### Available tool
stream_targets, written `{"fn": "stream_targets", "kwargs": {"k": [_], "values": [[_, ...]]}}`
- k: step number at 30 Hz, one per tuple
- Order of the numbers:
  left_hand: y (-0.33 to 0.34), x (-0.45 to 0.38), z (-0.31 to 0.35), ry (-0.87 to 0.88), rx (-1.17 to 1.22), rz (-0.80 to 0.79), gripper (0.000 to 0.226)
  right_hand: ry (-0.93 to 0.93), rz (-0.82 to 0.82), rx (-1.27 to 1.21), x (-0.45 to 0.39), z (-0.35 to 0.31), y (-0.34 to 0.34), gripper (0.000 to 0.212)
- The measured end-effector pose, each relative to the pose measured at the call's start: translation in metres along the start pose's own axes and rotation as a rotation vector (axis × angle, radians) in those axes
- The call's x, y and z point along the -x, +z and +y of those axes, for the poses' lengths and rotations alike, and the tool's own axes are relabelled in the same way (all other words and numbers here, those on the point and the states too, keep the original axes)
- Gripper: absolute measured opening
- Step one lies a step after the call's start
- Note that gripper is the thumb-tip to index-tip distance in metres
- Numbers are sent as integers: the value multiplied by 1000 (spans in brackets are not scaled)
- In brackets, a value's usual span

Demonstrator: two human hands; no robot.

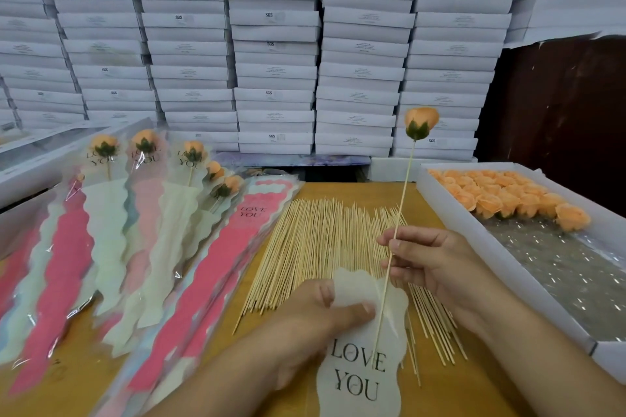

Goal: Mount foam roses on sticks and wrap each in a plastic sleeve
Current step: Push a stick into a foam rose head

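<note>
Bamboo sticks [325, 247] underlie sleeve [366, 349]; rose tray [437, 186] right.

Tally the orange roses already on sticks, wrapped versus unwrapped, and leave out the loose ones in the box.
Wrapped roses, heads clearly showing, left pile: 5
Unwrapped rose, stick pinched by right hand, above the sleeve the left hand holds: 1
Total: 6

Two bare forearms, no sleeves; left hand [318, 318] and right hand [437, 264] wear short, unpainted nails.
</note>
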State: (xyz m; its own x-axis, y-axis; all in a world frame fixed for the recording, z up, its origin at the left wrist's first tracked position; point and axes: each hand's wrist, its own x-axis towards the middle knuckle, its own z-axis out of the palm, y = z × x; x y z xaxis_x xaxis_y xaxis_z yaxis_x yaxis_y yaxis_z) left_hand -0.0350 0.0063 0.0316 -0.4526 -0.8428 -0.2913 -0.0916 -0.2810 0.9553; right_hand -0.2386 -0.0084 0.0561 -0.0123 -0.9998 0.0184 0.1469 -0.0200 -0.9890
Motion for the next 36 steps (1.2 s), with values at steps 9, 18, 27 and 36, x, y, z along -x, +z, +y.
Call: {"fn": "stream_targets", "kwargs": {"k": [9,18,27,36], "values": [[-1,-2,-5,14,-15,18,24,-42,-30,3,3,2,6,33],[2,-2,-2,124,53,113,16,-90,-95,229,11,8,17,11],[0,-4,1,213,76,219,30,-85,-122,207,12,4,15,14],[-6,-8,-2,180,87,291,7,-104,-93,156,9,0,8,13]]}}
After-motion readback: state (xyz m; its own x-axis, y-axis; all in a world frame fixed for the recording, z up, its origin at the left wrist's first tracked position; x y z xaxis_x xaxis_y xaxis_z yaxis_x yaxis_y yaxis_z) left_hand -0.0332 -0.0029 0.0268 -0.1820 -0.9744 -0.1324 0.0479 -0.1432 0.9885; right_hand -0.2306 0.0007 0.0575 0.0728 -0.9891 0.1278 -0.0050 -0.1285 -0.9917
